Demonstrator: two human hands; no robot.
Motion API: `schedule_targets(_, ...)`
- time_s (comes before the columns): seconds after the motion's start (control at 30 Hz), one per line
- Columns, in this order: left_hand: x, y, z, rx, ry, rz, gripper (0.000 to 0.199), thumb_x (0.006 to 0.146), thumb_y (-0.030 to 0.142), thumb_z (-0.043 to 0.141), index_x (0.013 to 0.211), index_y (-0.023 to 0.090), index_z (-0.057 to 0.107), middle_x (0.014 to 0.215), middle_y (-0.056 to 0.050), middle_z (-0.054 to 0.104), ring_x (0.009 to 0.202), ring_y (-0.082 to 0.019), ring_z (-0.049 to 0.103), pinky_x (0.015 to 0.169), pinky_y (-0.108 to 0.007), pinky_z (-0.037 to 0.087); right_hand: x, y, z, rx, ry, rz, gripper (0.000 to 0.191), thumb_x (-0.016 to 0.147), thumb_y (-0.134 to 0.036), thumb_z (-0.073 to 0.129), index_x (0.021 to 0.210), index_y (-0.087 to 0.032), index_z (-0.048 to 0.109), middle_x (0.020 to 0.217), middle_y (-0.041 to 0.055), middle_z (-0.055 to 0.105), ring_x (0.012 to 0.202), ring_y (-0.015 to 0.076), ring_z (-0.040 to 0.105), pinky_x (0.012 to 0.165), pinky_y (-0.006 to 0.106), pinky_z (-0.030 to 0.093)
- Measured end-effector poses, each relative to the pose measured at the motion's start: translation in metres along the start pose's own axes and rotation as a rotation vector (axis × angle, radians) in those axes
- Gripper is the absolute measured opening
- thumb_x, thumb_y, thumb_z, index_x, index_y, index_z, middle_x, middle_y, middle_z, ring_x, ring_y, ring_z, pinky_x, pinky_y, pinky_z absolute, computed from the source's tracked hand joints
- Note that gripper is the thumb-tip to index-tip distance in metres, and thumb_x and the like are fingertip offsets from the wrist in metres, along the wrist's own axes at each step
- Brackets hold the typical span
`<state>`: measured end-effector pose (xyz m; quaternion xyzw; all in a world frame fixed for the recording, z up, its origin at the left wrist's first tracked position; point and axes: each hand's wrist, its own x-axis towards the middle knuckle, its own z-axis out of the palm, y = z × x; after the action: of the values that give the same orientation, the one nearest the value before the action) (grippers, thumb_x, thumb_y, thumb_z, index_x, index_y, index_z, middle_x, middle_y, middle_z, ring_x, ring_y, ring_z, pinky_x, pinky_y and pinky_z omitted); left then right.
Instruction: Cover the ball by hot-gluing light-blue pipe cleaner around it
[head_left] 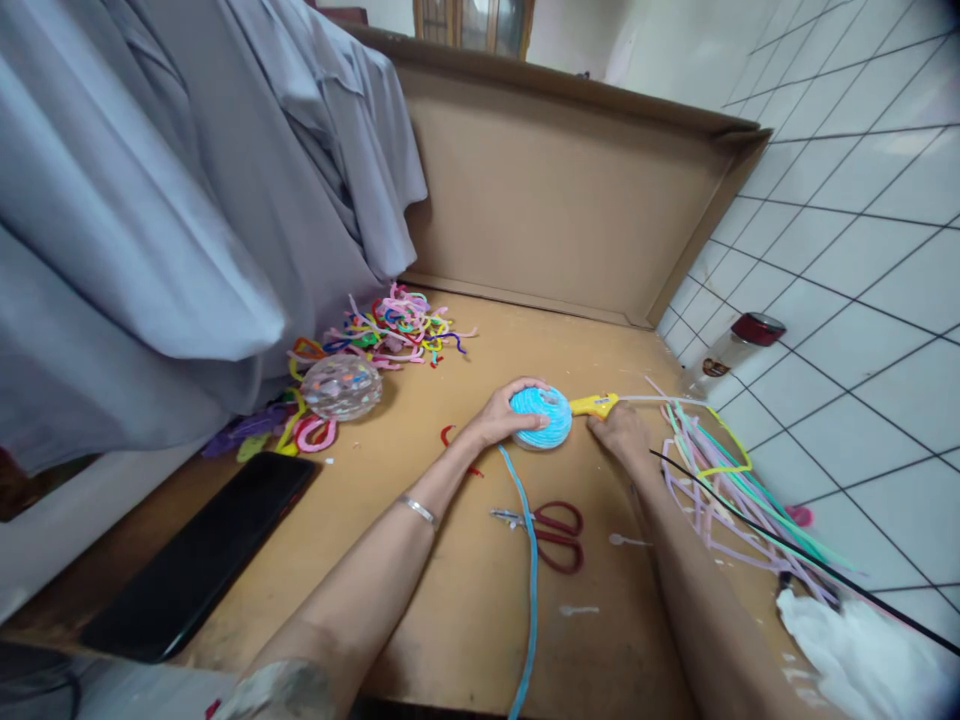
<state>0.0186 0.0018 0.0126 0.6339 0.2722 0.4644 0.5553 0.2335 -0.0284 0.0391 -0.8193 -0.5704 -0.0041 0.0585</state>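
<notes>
My left hand (504, 412) is closed around a round blue coil (546, 425) of fuzzy pipe cleaner, its thumb lying across the front. From beneath the coil a loose blue strand (533, 560) trails toward the table's near edge. In my right hand (624, 434) is a yellow hot glue gun (596, 404), its nozzle at the coil's right side; whether the two touch I cannot tell. A white glue stick pokes out behind the gun. Red-handled scissors (559, 535) lie below the coil, partly under the strand.
Beside the grey cloth (195, 200) are a clear faceted ball (342, 387), a heap of coloured pipe cleaners (397, 325) and a black phone (202, 555). Pastel pipe cleaners (720, 470), a black cord (810, 552), white tissue (855, 640) and a red-lidded jar (720, 362) line the tiled wall.
</notes>
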Motion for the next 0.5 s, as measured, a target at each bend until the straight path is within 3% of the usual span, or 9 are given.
schedule_targets(0.13, -0.001, 0.0, 0.001, 0.024, -0.007, 0.004, 0.057, 0.055, 0.028, 0.082, 0.108, 0.016, 0.064, 0.13, -0.012, 0.057, 0.118, -0.026, 0.055, 0.103, -0.038, 0.041, -0.003, -0.001, -0.005, -0.111, -0.079, -0.007, 0.049, 0.088, -0.042, 0.047, 0.113, -0.001, 0.059, 0.111, 0.0259, 0.065, 0.103, 0.0329, 0.063, 0.083, 0.039, 0.045)
schedule_targets(0.27, -0.001, 0.001, 0.001, 0.046, -0.006, 0.019, 0.056, 0.056, 0.028, 0.081, 0.108, 0.016, 0.064, 0.129, -0.012, 0.058, 0.119, -0.026, 0.055, 0.103, -0.037, 0.042, -0.011, -0.01, -0.033, -0.098, 0.088, -0.098, 0.05, 0.09, -0.045, 0.044, 0.108, -0.002, 0.062, 0.108, 0.0265, 0.064, 0.102, 0.0349, 0.06, 0.083, 0.043, 0.044)
schedule_targets(0.37, -0.001, 0.003, 0.002, 0.065, -0.004, 0.029, 0.055, 0.056, 0.028, 0.081, 0.107, 0.015, 0.064, 0.124, -0.011, 0.061, 0.115, -0.025, 0.057, 0.102, -0.035, 0.042, -0.025, -0.022, -0.056, 0.288, 0.219, -0.417, 0.044, 0.093, -0.044, 0.037, 0.107, -0.011, 0.063, 0.096, 0.0141, 0.067, 0.09, 0.0227, 0.061, 0.078, 0.033, 0.044)
schedule_targets(0.43, -0.001, 0.004, 0.003, 0.07, -0.001, 0.031, 0.055, 0.056, 0.028, 0.081, 0.107, 0.015, 0.064, 0.12, -0.01, 0.063, 0.111, -0.024, 0.058, 0.099, -0.035, 0.043, -0.034, -0.03, -0.065, 0.487, 0.194, -0.598, 0.041, 0.091, -0.046, 0.044, 0.107, -0.014, 0.064, 0.09, 0.0089, 0.066, 0.08, 0.0185, 0.06, 0.073, 0.028, 0.044)
schedule_targets(0.5, -0.001, 0.003, 0.004, 0.07, 0.008, 0.026, 0.056, 0.056, 0.029, 0.08, 0.107, 0.016, 0.064, 0.119, -0.009, 0.063, 0.109, -0.023, 0.058, 0.097, -0.034, 0.044, -0.041, -0.036, -0.065, 0.533, 0.187, -0.704, 0.035, 0.087, -0.043, 0.052, 0.104, -0.015, 0.066, 0.086, 0.0076, 0.066, 0.078, 0.0179, 0.059, 0.072, 0.028, 0.044)
